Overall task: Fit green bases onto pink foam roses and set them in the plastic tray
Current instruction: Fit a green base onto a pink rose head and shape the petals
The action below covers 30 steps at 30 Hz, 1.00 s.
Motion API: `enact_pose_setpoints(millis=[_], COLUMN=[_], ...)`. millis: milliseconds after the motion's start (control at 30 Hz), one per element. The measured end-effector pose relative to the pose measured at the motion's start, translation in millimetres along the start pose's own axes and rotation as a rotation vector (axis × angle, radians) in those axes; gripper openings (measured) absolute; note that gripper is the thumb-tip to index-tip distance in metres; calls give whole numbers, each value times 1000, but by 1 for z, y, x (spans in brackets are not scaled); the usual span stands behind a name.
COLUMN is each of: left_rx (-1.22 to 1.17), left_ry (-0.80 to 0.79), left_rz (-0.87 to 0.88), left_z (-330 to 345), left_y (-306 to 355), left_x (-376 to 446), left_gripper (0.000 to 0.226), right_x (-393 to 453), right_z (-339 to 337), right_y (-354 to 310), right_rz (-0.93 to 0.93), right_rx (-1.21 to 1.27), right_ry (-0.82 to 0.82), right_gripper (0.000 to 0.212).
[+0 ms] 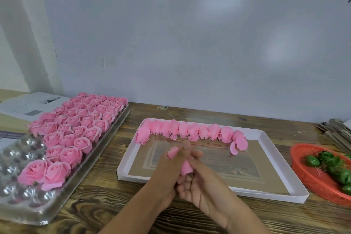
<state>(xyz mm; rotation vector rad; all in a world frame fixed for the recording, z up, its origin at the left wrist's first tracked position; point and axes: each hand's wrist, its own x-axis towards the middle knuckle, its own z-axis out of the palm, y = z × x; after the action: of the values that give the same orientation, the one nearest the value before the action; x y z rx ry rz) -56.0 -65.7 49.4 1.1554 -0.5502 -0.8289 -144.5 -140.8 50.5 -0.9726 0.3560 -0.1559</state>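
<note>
Both my hands meet over the front of the white cardboard box lid [125, 165] and hold one pink foam rose [185, 169] between them. My left hand [169, 175] wraps it from the left, with pink petals showing above the fingers. My right hand [199, 182] grips it from the right and below. Whether a green base is on this rose is hidden by my fingers. Green bases [334, 165] lie in the red basket [311, 178] at the right. The clear plastic tray [28, 209] at the left holds several finished roses [76, 131].
A row of loose pink roses [190, 131] lies along the far side of the white lid. Papers [28, 104] lie behind the plastic tray. A stack of flat cards [336, 131] sits at the far right. The wooden table [106, 211] meets a pale wall panel behind.
</note>
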Motion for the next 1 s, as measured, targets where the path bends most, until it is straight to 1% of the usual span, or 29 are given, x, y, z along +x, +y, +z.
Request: enact_pose_setpoints(millis=[67,100,200,267,333,400,500,567,633,700,800,867,1000], left_rx=[1,5,4,14,26,36,40,26,18,9,18,36,57], left_ry=[-9,-14,-7,4,7,-2,-42,-34,-15,-4,-12,-42,-162], left_rz=[1,6,8,-4,-2,1,-18,-27,-16,-19,-26,-14,50], left_z=[0,-1,-5,-5,-4,-5,-6,-6,-7,-8,-8,-8,-13], left_y=[-1,-2,-2,-2,-2,-4,-5,-5,-5,-4,-4,-4,-5], left_x=[0,1,3,3,3,4,4,3,4,5,5,5,7], left_gripper=[61,60,52,52,55,59,69,69,61,54,55,57,57], right_x=[1,2,7,8,7,6,2,2,3,5,6,5,2], right_z=[-1,-1,2,4,3,5,7,6,5,5,5,5,3], right_y=[0,1,4,8,10,9,4,3,4,7,11,9,1], right_rz=[33,19,-108,-178,-214,-213,-85,-20,-47,-131,-214,-221,-142], right_rx=[-9,-31,-120,-197,-238,-203,-72,-54,-84,-132,-178,-152,-103], right_ry=[-9,9,117,158,173,147,83,70,94,131,160,142,138], right_gripper=[44,43,28,15,12,16,33,39,36,26,20,27,41])
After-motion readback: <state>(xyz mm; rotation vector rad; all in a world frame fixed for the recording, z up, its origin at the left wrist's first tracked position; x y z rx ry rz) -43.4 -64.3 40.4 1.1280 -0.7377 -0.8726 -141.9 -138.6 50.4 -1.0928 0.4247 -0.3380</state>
